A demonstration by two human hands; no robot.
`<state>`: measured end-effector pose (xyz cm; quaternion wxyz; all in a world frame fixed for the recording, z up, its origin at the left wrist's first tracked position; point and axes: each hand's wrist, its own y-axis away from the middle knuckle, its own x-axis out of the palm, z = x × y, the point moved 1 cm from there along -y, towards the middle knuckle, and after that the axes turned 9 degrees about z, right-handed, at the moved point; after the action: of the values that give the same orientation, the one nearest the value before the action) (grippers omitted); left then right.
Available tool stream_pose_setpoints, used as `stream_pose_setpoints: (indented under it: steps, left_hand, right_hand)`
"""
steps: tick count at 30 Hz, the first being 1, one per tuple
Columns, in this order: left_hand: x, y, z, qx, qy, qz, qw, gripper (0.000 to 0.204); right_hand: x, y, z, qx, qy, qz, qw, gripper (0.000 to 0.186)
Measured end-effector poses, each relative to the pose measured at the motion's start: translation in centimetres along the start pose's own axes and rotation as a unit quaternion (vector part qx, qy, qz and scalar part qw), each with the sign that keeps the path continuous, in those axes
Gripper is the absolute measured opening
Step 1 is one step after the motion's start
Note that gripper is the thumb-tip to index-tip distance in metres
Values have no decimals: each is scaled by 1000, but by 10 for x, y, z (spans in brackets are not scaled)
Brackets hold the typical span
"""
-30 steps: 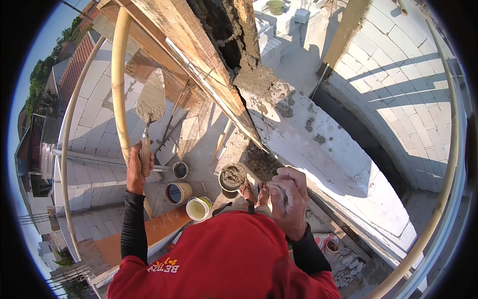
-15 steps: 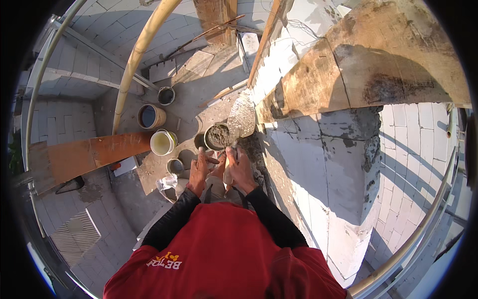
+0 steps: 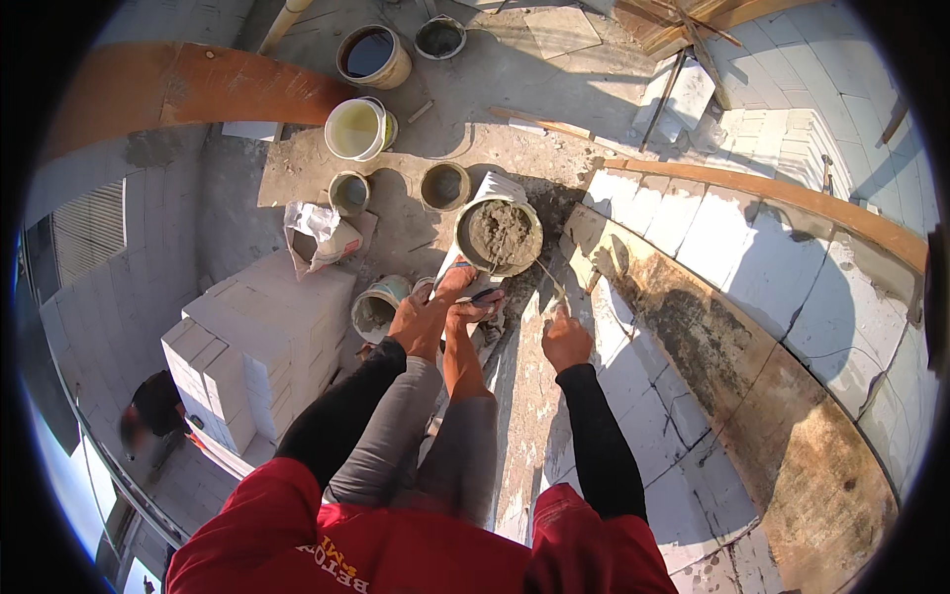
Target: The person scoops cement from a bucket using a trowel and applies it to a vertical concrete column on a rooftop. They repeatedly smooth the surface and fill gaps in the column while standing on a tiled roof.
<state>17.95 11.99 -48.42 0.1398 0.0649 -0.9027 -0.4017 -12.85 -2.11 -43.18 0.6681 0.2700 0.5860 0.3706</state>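
At left I see stacked white blocks [image 3: 267, 332], then an open bag [image 3: 324, 243]. My left hand [image 3: 416, 327] is low by the feet [image 3: 458, 274]; I can't tell its opening or grip. Beyond stands the mortar bucket [image 3: 460, 238]. My right hand [image 3: 567, 343], just right, curls closed round a trowel [image 3: 551, 280].

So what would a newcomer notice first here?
Probably the bucket of grey mortar near the middle, with the right hand gripping a trowel just to its right. Next might come the stack of white blocks to the left, and the long stained board slanting down the right side.
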Motion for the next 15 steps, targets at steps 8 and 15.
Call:
stream_pose_setpoints:
  steps: [8,15]
  left_hand:
    - [66,-165,76,-26,-377,-97,921,82]
    - [25,-204,89,-14,-389,-237,890,42]
  right_hand:
    - [88,-288,80,-120,169,-35,978,31]
    - [181,-253,25,-146,188,-103,966,24]
